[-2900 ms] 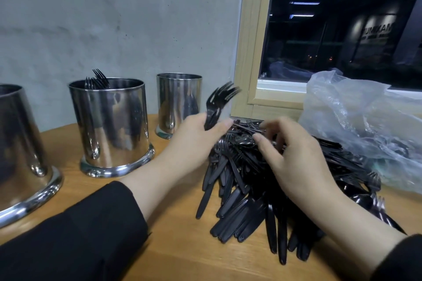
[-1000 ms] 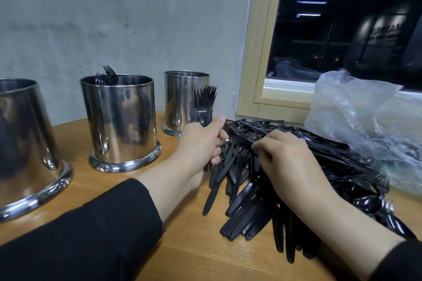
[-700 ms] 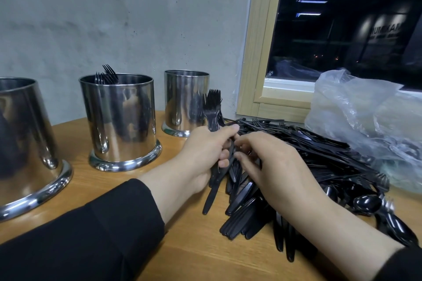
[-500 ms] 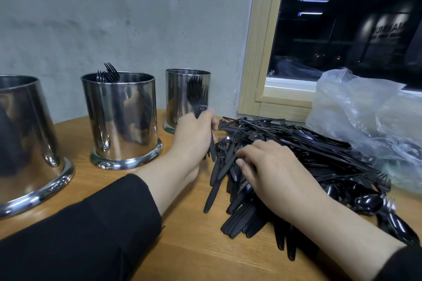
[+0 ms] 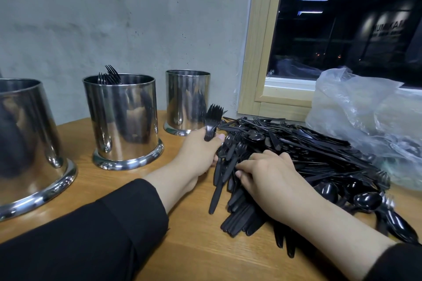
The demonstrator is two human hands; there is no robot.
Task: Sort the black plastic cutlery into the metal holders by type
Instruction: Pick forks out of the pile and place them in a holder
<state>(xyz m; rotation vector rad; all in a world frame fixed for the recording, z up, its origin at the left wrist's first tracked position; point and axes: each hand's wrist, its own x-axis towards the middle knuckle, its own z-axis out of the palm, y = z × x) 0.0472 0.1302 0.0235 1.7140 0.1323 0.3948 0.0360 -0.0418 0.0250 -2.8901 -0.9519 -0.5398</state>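
A big heap of black plastic cutlery lies on the wooden table. My left hand grips a bunch of black forks, tines up, at the heap's left edge. My right hand rests on the heap with its fingers curled among the handles; what they hold is hidden. Three metal holders stand at the left: a near one, a middle one with fork tines sticking out, and a far one by the wall.
A crumpled clear plastic bag lies behind the heap at the right. A grey concrete wall and a wood-framed window close off the back. Loose spoons lie at the heap's right end.
My left hand has kept its bunch of forks, swinging it towards the far holder and back to the heap's edge. My right hand has shifted its fingers over the heap's handles.
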